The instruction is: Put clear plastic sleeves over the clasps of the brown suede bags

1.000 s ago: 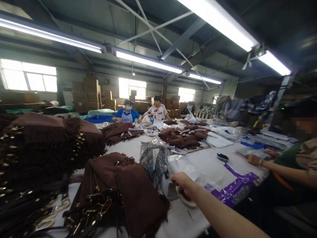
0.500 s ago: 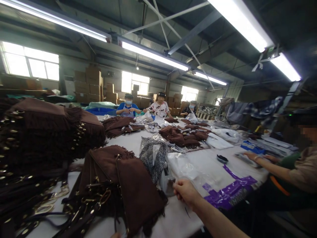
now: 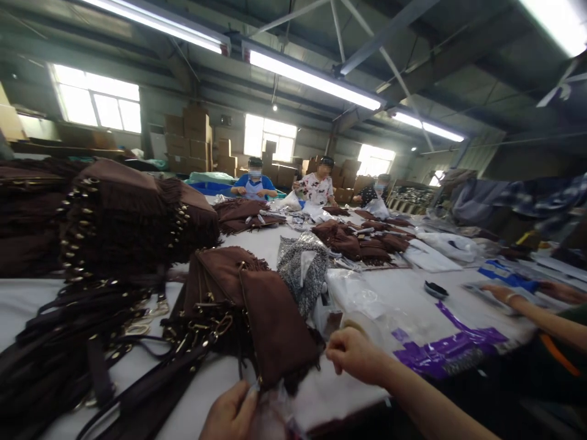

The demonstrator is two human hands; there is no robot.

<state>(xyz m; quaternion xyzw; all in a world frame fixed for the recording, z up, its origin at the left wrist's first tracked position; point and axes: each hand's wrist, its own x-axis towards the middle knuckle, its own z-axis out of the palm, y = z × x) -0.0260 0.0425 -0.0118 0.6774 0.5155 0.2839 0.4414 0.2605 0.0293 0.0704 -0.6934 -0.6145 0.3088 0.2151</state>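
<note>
My left hand (image 3: 232,412) is at the bottom edge of the view, its thumb and fingers pinched at the near corner of a dark brown fringed bag (image 3: 282,321). Crumpled clear plastic lies just right of those fingertips. My right hand (image 3: 353,354) is closed over the table, right of the bag, with its fingers curled in. What it holds, if anything, is hidden. Behind it lie a tan rounded edge (image 3: 360,324), partly covered by the hand, and clear plastic bags (image 3: 355,292). A grey speckled plastic bag (image 3: 302,269) stands behind the brown bag.
Stacked brown fringed bags (image 3: 123,189) and dark straps with gold hardware (image 3: 96,330) fill the left side. Purple plastic (image 3: 449,348) and a small dark oval item (image 3: 435,289) lie to the right. A co-worker's arm (image 3: 527,308) reaches in there; several people sit across the table (image 3: 373,275).
The view has swung left, so the scene sits further right. My left hand has come further into view at the bag's corner. My right hand's fingers are curled lower, and the tan edge shows behind it.
</note>
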